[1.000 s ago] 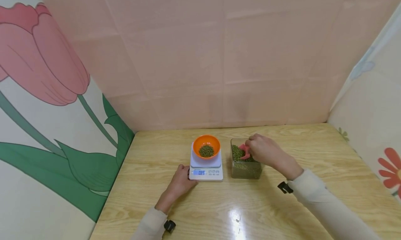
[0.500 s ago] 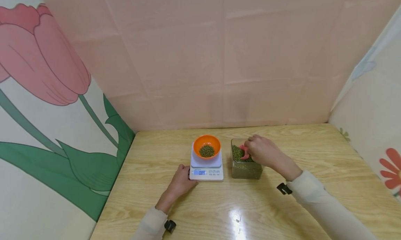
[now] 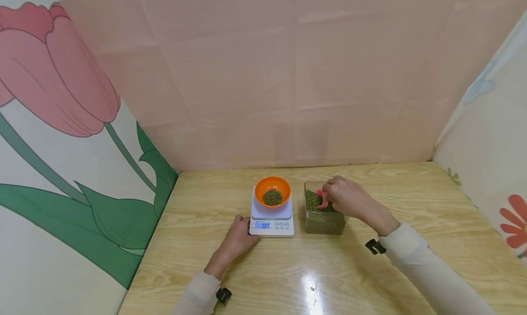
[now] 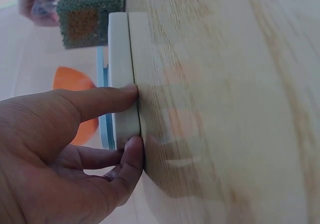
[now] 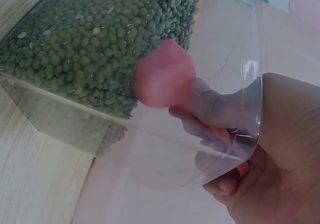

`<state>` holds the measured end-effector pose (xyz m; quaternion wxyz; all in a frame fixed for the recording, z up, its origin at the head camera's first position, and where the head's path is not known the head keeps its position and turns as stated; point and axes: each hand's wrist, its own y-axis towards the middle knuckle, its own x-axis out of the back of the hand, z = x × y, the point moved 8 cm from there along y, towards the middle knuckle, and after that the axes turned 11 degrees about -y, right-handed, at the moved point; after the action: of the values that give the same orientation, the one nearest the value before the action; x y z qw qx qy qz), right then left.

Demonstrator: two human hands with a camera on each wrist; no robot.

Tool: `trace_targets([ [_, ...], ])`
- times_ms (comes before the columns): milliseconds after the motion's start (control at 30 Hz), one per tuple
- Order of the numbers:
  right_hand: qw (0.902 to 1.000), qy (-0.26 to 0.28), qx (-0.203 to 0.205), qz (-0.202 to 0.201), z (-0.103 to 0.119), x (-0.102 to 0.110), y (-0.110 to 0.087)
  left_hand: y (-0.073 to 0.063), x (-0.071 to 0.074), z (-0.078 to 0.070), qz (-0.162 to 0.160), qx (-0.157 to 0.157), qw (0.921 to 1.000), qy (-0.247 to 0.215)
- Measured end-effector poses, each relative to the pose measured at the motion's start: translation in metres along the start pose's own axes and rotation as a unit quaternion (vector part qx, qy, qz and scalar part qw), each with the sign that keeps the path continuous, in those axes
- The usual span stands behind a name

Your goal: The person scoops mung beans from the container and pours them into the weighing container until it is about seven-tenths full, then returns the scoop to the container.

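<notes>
With its fingers round the handle, my right hand [image 3: 351,200] holds a pink scoop [image 5: 165,76]. The scoop's bowl is down against the mung beans [image 5: 75,48] in a clear plastic container [image 3: 325,227]; in the right wrist view the container's wall crosses in front of my fingers. To the left stands a white kitchen scale [image 3: 282,232], its display reading what looks like 0.89. An orange bowl [image 3: 263,182] with a small heap of mung beans rests on the scale. My left hand [image 3: 238,237] grips the scale's near left corner, thumb along its front edge and fingertips at its side.
The wood-grain table [image 3: 197,200] ends at a pink cloth backdrop [image 3: 230,100]. Printed flower panels stand on both sides. The container sits just right of the scale, with a narrow gap between them. Light glares off the tabletop near the front.
Almost nothing differs. My right hand with the scoop shifts only slightly within the container, and my left hand stays on the scale. The reading looks the same.
</notes>
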<state>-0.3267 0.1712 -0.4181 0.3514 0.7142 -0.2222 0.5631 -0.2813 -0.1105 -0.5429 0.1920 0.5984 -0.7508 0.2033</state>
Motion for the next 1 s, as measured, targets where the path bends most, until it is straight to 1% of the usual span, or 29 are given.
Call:
trace_targets([
  [233, 0.9998, 0.008, -0.013, 0.009, -0.005, 0.001, -0.002, 0.0, 0.0, -0.002, 0.002, 0.005, 1.0, 0.002],
  [500, 0.9997, 0.019, -0.013, 0.002, -0.008, 0.001, -0.005, 0.0, 0.001, -0.001, 0.002, 0.007, 1.0, 0.0],
  [867, 0.9989, 0.039, -0.024, -0.014, -0.013, 0.006, -0.009, 0.001, 0.0, 0.001, -0.003, 0.004, 1.0, 0.006],
  [1000, 0.9979, 0.052, -0.035, -0.013, -0.015, 0.005, -0.011, 0.001, 0.0, 0.001, -0.002, 0.001, 1.0, 0.009],
])
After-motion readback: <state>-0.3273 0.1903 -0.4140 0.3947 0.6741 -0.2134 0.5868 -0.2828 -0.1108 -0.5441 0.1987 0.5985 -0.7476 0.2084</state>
